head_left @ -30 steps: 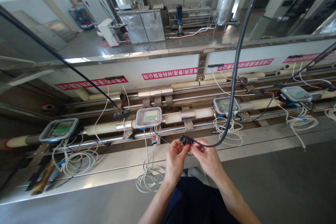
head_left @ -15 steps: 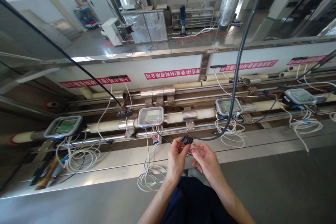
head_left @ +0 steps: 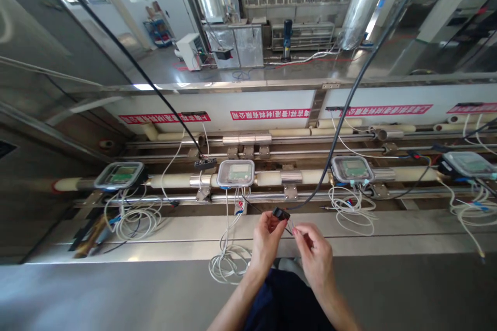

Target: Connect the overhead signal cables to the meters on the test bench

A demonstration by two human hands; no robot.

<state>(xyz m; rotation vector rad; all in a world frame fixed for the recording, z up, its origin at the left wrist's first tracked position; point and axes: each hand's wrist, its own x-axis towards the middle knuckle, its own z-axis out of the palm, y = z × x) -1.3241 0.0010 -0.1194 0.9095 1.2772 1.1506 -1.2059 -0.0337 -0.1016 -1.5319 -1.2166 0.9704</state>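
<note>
Reference: middle clear-lidded meter [head_left: 236, 173]. Black connector [head_left: 281, 213], below right of meter, pinched by left hand [head_left: 267, 240]; right hand [head_left: 313, 251] pinches thin wires [head_left: 290, 224]. Thick black cable [head_left: 341, 119] crosses pipe run [head_left: 314, 177], right of meter. White cable coil [head_left: 229, 264] below meter.

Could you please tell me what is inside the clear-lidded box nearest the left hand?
Through the clear lid, a green circuit board with a paler panel shows; whatever lies beneath the board is covered.
</note>
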